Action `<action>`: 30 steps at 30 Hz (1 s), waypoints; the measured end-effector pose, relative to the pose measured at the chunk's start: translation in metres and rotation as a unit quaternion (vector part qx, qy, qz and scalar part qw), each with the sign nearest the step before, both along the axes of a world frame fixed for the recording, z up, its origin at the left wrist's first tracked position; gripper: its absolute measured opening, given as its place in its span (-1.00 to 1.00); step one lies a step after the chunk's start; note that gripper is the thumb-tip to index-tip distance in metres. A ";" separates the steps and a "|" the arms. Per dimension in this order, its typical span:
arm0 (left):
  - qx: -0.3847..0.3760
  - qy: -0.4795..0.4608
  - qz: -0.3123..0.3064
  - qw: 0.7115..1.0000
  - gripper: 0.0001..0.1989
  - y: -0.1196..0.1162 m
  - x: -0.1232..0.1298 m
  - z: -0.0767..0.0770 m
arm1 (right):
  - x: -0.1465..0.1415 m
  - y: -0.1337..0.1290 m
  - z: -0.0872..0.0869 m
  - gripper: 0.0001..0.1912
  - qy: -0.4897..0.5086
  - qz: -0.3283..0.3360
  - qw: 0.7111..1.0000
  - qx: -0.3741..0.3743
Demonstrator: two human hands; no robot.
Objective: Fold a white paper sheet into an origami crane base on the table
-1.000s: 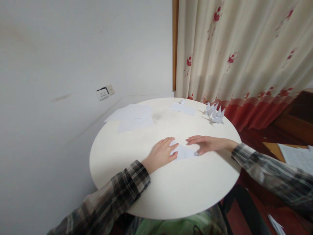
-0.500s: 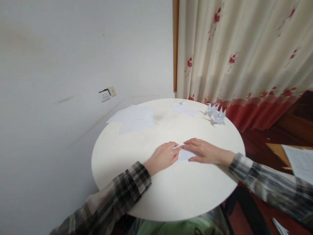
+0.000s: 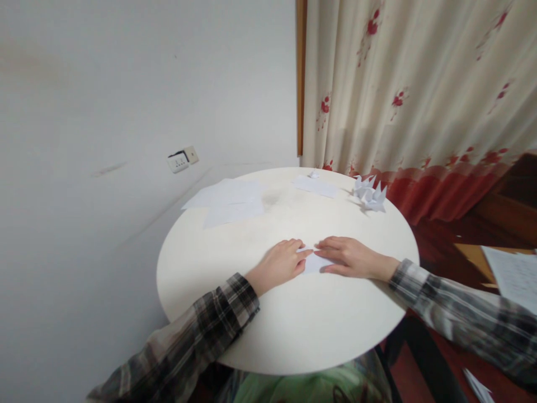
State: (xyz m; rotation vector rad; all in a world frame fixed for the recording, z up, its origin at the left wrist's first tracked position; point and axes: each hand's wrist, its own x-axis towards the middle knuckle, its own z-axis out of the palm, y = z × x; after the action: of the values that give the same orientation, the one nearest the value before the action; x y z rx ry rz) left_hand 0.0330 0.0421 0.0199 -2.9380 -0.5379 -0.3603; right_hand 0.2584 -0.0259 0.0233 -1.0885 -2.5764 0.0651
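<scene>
A small piece of white paper (image 3: 314, 265) lies flat on the round white table (image 3: 260, 336), partly hidden by both hands. My left hand (image 3: 283, 261) rests on its left side, the index finger stretched over the paper and the other fingers curled in at the edge. From the right, my right hand (image 3: 352, 258) lies over the paper with fingers stretched out and thumb apart. The two index fingertips almost meet at the paper's upper edge.
Several white sheets (image 3: 229, 201) lie at the table's back left. Toward the back are another sheet (image 3: 314, 186) and a tiny folded paper piece (image 3: 313, 174). Folded paper cranes (image 3: 371, 196) stand at the right rim. A wall and a curtain (image 3: 403, 84) close off the back.
Both hands stay on the paper in nearly the same place. My right thumb has shifted very slightly left; the whole view has tilted a little.
</scene>
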 end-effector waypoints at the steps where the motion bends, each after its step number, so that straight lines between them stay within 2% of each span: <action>1: 0.001 0.000 0.000 1.000 -0.73 0.000 0.000 0.000 | 0.001 0.000 0.000 -0.51 0.002 0.000 1.000 -0.001; 9: 0.019 -0.010 0.000 1.000 -0.80 -0.005 0.005 0.004 | -0.006 0.001 0.005 -0.57 0.031 -0.015 0.999 0.002; 18: 0.024 -0.008 0.028 0.999 -0.69 -0.008 0.003 0.008 | -0.008 -0.002 -0.003 -0.56 0.059 -0.034 0.998 0.009; 30: 0.022 -0.010 0.085 0.996 -0.64 0.012 -0.010 -0.003 | -0.001 -0.007 -0.010 -0.58 0.042 -0.042 0.998 0.009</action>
State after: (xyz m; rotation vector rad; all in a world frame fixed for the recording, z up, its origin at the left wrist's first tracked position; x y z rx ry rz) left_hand 0.0233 0.0539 0.0167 -2.8230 -0.7671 -0.3756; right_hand 0.2572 -0.0333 0.0134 -1.1598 -2.4497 0.0668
